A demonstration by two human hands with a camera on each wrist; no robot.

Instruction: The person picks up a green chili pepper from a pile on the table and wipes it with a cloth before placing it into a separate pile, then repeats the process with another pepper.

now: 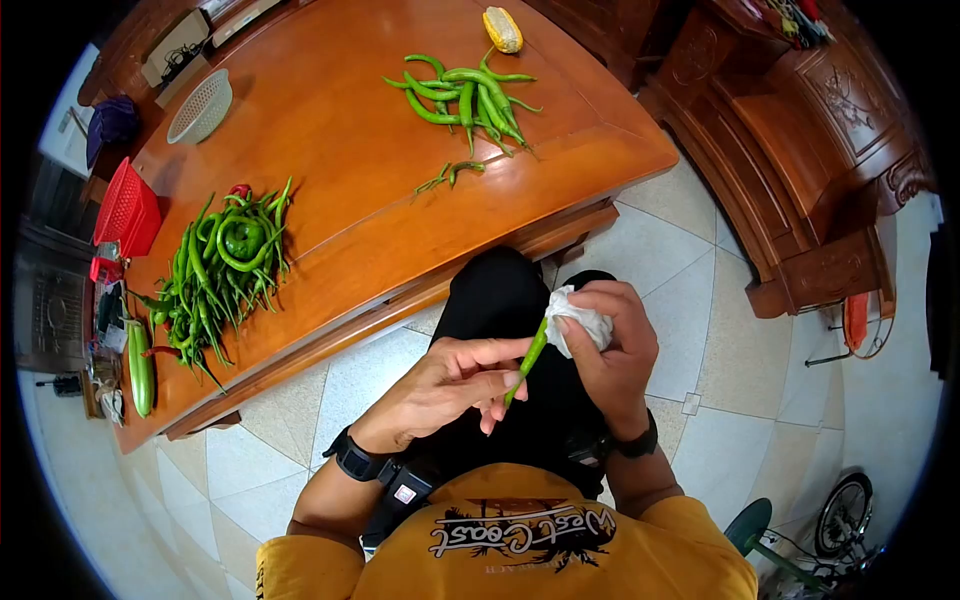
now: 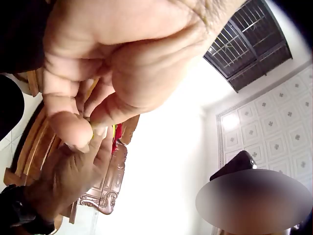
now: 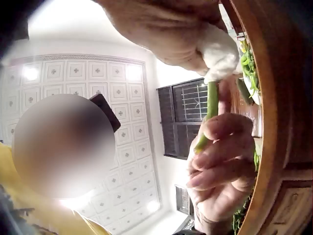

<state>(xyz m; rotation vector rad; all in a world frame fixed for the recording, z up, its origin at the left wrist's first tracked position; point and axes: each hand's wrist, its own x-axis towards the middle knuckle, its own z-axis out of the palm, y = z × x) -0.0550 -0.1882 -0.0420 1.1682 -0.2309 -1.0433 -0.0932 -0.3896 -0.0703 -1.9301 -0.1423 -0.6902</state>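
At lower centre of the head view, a green pepper is pinched at its lower end by the curled fingers of the left hand, above the person's lap. Its upper end is wrapped in a white cloth, which is gripped by the closed right hand. On the tabletop a large heap of peppers is seen at centre left, and a smaller bunch near the top, below a corn cob.
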